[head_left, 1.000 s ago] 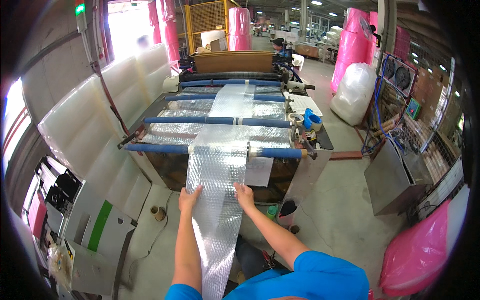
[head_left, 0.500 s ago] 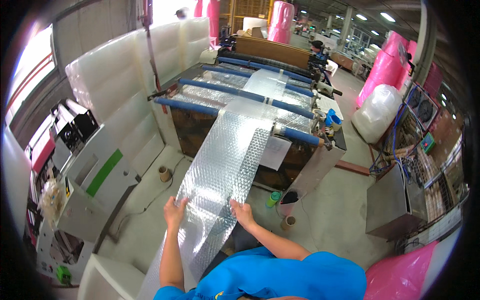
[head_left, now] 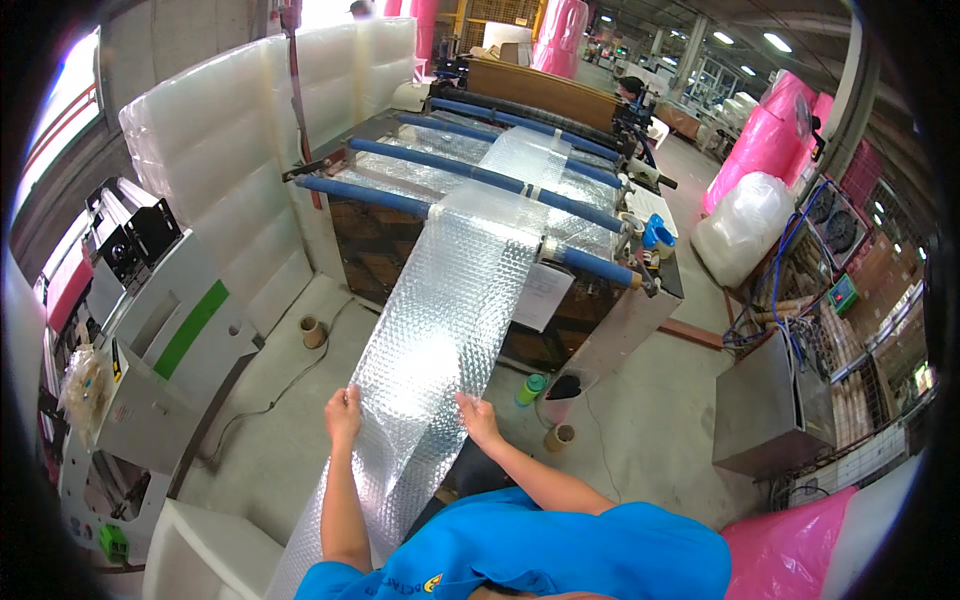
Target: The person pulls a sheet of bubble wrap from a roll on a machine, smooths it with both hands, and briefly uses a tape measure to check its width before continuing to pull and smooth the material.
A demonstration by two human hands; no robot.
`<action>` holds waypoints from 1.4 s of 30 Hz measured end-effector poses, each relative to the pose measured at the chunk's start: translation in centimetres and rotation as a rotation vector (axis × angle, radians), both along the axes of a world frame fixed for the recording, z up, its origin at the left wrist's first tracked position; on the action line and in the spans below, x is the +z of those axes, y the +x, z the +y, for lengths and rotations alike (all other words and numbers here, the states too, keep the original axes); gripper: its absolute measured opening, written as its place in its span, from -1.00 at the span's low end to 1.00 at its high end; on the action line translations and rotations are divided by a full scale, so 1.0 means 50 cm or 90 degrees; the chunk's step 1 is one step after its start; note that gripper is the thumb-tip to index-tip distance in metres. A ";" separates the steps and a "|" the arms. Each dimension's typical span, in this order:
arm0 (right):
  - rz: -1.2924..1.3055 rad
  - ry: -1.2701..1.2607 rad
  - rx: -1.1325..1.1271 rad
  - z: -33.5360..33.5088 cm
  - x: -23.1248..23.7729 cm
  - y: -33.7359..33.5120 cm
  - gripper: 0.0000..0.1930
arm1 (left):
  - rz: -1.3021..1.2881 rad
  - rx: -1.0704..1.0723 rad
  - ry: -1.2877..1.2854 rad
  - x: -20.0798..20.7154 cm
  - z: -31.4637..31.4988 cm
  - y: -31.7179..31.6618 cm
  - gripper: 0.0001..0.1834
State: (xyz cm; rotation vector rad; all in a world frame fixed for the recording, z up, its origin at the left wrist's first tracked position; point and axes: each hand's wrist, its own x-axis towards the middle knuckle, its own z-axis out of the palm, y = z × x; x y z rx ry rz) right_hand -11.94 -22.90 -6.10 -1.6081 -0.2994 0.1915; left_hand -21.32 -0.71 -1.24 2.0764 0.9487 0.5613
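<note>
A long strip of clear bubble wrap (head_left: 460, 275) runs down from the machine's blue rollers (head_left: 440, 176) to my lap and on past the lower edge. My left hand (head_left: 343, 415) pinches its left edge, fingers closed. Across from it, my right hand (head_left: 477, 415) grips the right edge, thumb and fingers pressed together on the film. Between the hands the wrap is pulled fairly flat, with bright glare and a slanting fold line.
Left stands a grey machine with a green stripe (head_left: 190, 328). Large wrapped white rolls (head_left: 215, 150) line the wall behind it. On the floor are cardboard cores (head_left: 312, 331), a green bottle (head_left: 531, 389) and a cable. Pink rolls (head_left: 765, 140) and a metal box (head_left: 770, 405) stand right.
My left hand has shifted slightly and now closes at the strip's edge. The fold in the wrap has changed and glare has spread. The whole view has shifted a little.
</note>
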 end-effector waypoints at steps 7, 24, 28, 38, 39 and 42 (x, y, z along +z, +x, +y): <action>-0.066 -0.265 0.003 -0.011 -0.059 0.044 -0.55 | 0.056 0.022 0.123 -0.117 -0.016 0.033 -0.55; 0.004 -0.188 -0.028 -0.002 -0.096 0.067 -0.53 | 0.082 -0.089 -0.113 -0.131 0.002 0.072 -0.40; 0.007 -0.209 -0.016 -0.004 -0.085 0.075 -0.54 | 0.132 -0.110 -0.146 -0.144 0.008 0.085 -0.38; 0.053 -0.195 -0.069 0.009 -0.162 0.109 -0.57 | 0.177 -0.158 -0.212 -0.204 0.034 0.122 -0.29; 0.033 -0.207 -0.088 0.007 -0.155 0.130 -0.57 | 0.190 -0.155 -0.196 -0.183 0.027 0.146 -0.28; 0.112 -0.153 -0.109 0.008 -0.101 0.207 -0.58 | 0.197 -0.140 -0.137 -0.151 0.021 0.223 -0.24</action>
